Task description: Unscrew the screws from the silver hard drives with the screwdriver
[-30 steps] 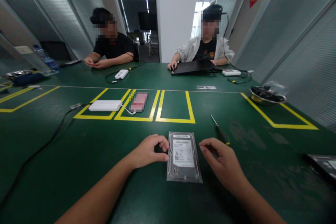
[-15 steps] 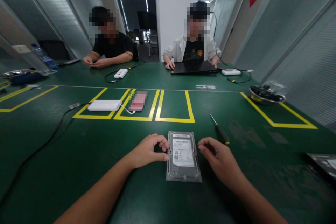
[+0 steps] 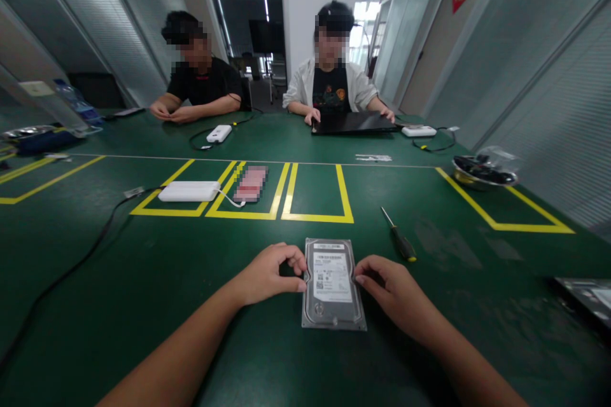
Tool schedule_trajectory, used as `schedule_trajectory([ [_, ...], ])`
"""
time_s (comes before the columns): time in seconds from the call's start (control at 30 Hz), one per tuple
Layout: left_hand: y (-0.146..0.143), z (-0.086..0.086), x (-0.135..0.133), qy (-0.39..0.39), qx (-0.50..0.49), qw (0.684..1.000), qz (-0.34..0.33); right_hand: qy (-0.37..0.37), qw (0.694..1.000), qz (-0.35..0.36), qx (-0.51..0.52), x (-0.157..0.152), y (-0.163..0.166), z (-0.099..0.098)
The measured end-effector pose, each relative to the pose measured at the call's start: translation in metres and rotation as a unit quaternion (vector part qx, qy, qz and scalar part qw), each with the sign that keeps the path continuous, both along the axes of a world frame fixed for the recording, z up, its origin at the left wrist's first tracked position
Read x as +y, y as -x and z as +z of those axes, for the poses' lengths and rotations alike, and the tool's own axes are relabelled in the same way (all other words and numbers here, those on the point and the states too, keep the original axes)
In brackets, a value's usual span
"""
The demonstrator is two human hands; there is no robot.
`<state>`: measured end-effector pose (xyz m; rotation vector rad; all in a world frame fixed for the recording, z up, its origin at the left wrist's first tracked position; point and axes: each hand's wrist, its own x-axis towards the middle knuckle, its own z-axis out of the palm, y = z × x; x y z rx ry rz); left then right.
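Hard drive: hard drive [image 3: 329,318] flat on the green surface [image 3: 238,362], label side up, centred between the hands, toward the surface's near edge.
Left hand: left hand [image 3: 272,276] at the drive's left long edge; fingers curled, a moderate gap between thumb and forefinger, tips at the edge.
Right hand: right hand [image 3: 389,286] at the right long edge; thumb and forefinger narrow, tips at the edge. Cannot tell whether they pinch it.
Screwdriver: screwdriver [image 3: 403,243] beyond the right hand, handle end nearer, shaft toward the surface's far edge.
Taped boxes: yellow tape outlines [image 3: 317,219] beyond the drive; white power bank [image 3: 189,191] across the left one, cabled to a blurred pink device [image 3: 251,183] in the next.
Right side: metal bowl [image 3: 484,182] of dark items and clear plastic near the far right corner; dark device [image 3: 585,299] by the right edge, cut by the frame.
Far edge: two seated people, one with hands on a black flat panel [image 3: 353,123].
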<state>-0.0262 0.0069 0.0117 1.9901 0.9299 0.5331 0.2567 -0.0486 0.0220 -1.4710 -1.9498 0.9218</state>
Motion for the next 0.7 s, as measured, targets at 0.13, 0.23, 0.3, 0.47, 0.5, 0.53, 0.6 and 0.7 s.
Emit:
schedule_trajectory([
  [0.13, 0.0001, -0.0005, -0.0001, -0.001, -0.002, 1.000, -0.001, -0.005, 1.000, 0.007, -0.019, -0.0004, -0.0001, -0.0010],
  [0.23, 0.0001, -0.0011, -0.0004, -0.002, -0.003, 1.000, 0.000, -0.009, 0.999, 0.011, -0.031, -0.0004, 0.0001, -0.0015],
  [0.3, 0.0001, -0.0017, -0.0003, -0.003, -0.003, 1.000, 0.000, -0.012, 0.999, 0.012, -0.037, -0.0003, -0.0001, -0.0019],
  [0.47, 0.0001, -0.0027, 0.0001, -0.005, -0.003, 1.000, 0.001, -0.007, 0.999, 0.011, -0.041, -0.0001, -0.0011, -0.0030],
  [0.5, 0.0002, -0.0026, -0.0001, -0.005, -0.003, 1.000, 0.001, -0.003, 0.999, 0.009, -0.040, 0.0000, -0.0011, -0.0033],
  [0.53, 0.0003, -0.0025, -0.0003, -0.006, -0.003, 1.000, 0.001, 0.001, 0.999, 0.005, -0.039, 0.0002, -0.0011, -0.0037],
  [0.6, 0.0005, -0.0021, -0.0007, -0.005, -0.004, 1.000, 0.000, 0.014, 0.999, -0.003, -0.033, 0.0011, -0.0009, -0.0047],
  [0.7, 0.0007, -0.0015, -0.0011, -0.004, -0.008, 1.000, -0.002, 0.039, 0.999, -0.011, -0.021, 0.0032, -0.0005, -0.0065],
])
